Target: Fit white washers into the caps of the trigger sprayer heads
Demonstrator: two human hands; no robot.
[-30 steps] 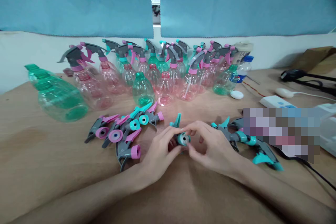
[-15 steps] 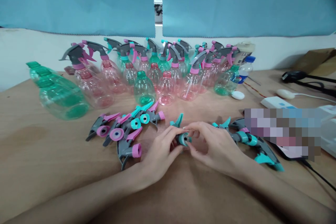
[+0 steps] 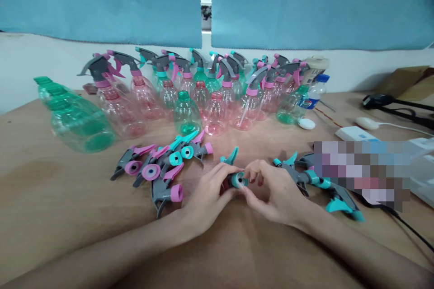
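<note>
Near the middle of the table my left hand [image 3: 208,196] is closed around a trigger spray head [image 3: 237,179]. Its teal collar faces me with the opening showing, and its teal trigger sticks up behind my fingers. My right hand [image 3: 276,192] is at the right side of that collar, thumb against the rim and the other fingers curled. Left of my hands lie several loose grey spray heads [image 3: 165,193] with pink or teal collars. More teal-collared spray heads [image 3: 298,176] rest beside my right hand.
Behind stand several pink and green bottles [image 3: 216,115], many topped with spray heads. Green bottles [image 3: 81,126] stand at the left. To the right are a pixelated flat device [image 3: 362,171], a white power strip [image 3: 352,134], cables, a blue-capped bottle [image 3: 317,92] and a white oval object [image 3: 306,123].
My right hand's fingers have drawn slightly back and curled, while its thumb stays at the collar. My left hand keeps its hold on the spray head. The view shifts a little.
</note>
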